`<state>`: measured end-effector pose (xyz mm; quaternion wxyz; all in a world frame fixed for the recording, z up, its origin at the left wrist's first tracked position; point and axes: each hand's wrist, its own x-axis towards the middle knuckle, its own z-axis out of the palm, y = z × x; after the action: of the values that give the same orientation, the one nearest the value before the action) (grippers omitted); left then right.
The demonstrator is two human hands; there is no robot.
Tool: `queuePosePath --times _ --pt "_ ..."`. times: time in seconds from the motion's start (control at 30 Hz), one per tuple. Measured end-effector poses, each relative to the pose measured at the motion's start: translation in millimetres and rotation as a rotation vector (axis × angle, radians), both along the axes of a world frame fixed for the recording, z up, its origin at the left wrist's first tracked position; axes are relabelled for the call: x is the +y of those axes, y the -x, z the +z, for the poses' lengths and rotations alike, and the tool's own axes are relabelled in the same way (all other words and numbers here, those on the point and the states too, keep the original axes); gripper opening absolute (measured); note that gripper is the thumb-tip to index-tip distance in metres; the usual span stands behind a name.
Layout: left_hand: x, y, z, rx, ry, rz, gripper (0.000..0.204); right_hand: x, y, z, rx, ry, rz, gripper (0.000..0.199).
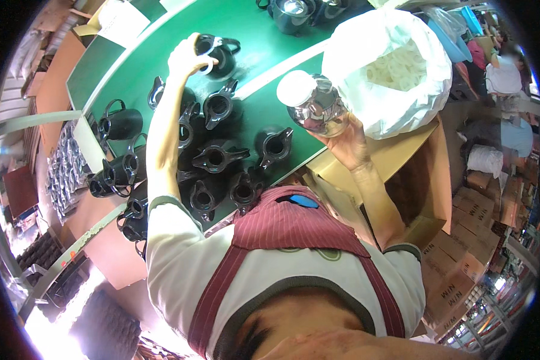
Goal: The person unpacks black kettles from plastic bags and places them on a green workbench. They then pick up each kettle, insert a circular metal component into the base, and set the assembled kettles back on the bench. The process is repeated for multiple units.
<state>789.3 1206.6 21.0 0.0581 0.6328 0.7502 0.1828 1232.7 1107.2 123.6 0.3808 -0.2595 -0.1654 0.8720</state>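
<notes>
Two arms out, left hand on black jug top, right hand gripping shiny flask

Black jug tops crowd the near part of the green counter, spouts pointing various ways, with more handled ones along its left edge. A white stripe crosses the green surface. At the far end stands a dark pot. To the right, an open white bag holds pale rings, resting on a cardboard box. Stacked cartons fill the lower right. Blue trays lie beyond the bag.
</notes>
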Motion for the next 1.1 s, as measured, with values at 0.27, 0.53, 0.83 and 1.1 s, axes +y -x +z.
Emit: queuePosePath --times 0.27,0.53,0.83,1.1 --pt "-131.6 12.1 176.1 -0.999 -0.288 -0.138 0.095 3.7 -11.2 3.6 -0.097 -0.049 0.026 0.067" --pt "-138.6 -166.5 233.9 -1.027 -0.19 -0.654 0.103 -23.0 -28.1 -4.8 -1.145 -1.236 0.169 0.044" --pt "-138.2 -195.0 243.5 -0.827 -0.33 -0.87 0.099 -44.6 -75.2 0.1 -0.474 -0.538 0.065 0.041" --pt "-139.5 -195.2 249.6 -0.849 -0.293 -0.776 0.103 -32.2 -67.5 17.1 -0.428 -0.481 -0.155 0.039"
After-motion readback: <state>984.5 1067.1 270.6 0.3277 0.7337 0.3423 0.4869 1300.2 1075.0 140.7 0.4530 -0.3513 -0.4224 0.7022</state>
